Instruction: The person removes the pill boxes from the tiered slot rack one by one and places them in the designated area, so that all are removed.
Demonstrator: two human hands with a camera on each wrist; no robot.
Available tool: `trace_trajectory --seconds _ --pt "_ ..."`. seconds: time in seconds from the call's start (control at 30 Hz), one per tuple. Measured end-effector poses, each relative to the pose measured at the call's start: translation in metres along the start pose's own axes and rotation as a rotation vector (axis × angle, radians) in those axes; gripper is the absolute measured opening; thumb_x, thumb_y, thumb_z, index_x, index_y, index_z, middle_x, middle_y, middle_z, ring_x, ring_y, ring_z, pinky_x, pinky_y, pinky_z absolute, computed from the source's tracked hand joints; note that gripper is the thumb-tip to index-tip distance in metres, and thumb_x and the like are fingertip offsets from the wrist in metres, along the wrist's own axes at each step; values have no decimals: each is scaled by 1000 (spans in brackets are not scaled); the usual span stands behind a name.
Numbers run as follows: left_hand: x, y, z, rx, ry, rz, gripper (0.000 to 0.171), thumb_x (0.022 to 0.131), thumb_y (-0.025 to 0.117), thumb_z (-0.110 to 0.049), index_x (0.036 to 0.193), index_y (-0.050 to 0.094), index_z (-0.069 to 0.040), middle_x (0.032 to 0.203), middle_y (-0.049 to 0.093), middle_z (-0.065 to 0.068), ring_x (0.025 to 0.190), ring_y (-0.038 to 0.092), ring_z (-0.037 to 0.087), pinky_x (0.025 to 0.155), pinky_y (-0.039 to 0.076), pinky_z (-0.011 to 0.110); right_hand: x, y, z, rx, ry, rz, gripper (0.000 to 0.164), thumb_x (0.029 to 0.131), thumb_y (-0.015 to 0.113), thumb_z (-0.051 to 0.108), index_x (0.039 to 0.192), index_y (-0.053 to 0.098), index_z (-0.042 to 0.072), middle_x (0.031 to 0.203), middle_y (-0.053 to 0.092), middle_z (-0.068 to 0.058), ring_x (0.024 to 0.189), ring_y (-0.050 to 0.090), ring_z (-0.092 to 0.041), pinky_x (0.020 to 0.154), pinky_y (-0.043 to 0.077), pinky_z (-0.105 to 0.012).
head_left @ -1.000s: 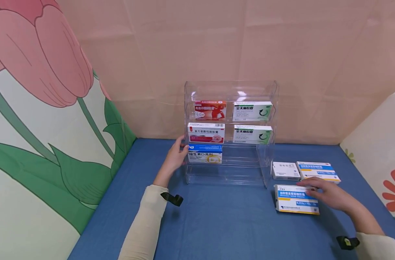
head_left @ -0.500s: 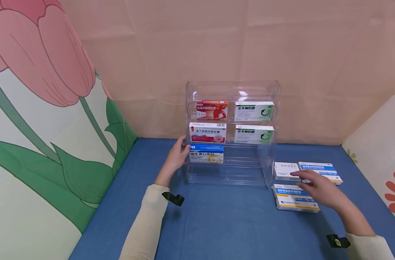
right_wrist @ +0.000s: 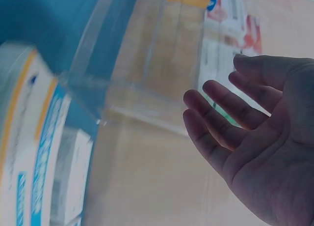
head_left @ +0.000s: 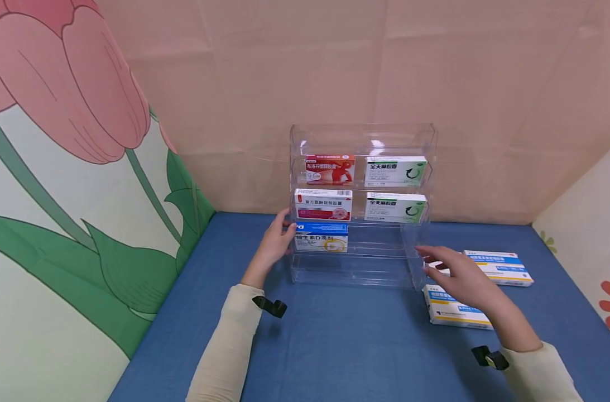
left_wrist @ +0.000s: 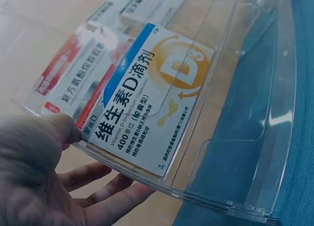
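A clear tiered display rack (head_left: 375, 272) stands on the blue table, with medicine boxes on its tiers. My left hand (head_left: 276, 239) grips its left side edge; in the left wrist view the thumb lies on the rim and the fingers behind the side wall. Beside that thumb, a blue-and-white vitamin D box (left_wrist: 152, 103) leans on a lower tier. My right hand (head_left: 460, 276) is at the rack's right side, holding nothing, fingers loosely spread; contact with the rack cannot be told. It covers most of a small white box and part of a blue-and-white capsule box (head_left: 450, 312).
Higher tiers hold a red box (head_left: 330, 170), a white-and-red box (head_left: 323, 205), and two white-and-green boxes, one upper (head_left: 395, 171) and one lower (head_left: 396, 207). Another blue-and-white box (head_left: 505, 269) lies right of the rack. A pink backdrop (head_left: 244, 111) rises behind the table.
My right hand has left the front blue-and-white box and moved left to the rack's right side. That box was shifted slightly before release. My left hand stays on the rack.
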State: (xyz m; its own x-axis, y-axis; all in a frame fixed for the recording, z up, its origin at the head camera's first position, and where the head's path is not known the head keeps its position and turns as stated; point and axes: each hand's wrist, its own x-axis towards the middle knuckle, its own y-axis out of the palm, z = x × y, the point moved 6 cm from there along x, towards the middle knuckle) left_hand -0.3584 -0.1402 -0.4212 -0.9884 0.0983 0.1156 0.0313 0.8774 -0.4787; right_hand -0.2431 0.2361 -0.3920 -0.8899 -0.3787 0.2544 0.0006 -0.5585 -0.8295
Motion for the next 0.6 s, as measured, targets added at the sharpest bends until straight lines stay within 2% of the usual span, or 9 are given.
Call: trace_trajectory --seconds 0.13,0.33,0.6 --pt "0 1 0 -5 2 1 51 105 54 -21 154 37 -21 122 58 18 94 60 32 56 61 38 11 3 12 -2 -24 -7 48 95 68 6 141 56 2 133 63 -19 110 67 -34 87 58 -52" --pt "-1 1 1 -8 -11 3 50 106 53 -22 154 37 -22 122 57 17 94 60 31 59 62 42 28 10 17 41 -6 14 48 96 69 13 142 56 5 136 62 -17 112 66 -34 90 57 -52" --pt "-1 0 0 -4 -1 -4 52 105 54 -21 154 37 -22 120 58 18 91 60 29 56 61 38 49 18 28 95 -38 5 48 96 69 12 142 56 5 135 61 -19 112 66 -35 92 57 -52"
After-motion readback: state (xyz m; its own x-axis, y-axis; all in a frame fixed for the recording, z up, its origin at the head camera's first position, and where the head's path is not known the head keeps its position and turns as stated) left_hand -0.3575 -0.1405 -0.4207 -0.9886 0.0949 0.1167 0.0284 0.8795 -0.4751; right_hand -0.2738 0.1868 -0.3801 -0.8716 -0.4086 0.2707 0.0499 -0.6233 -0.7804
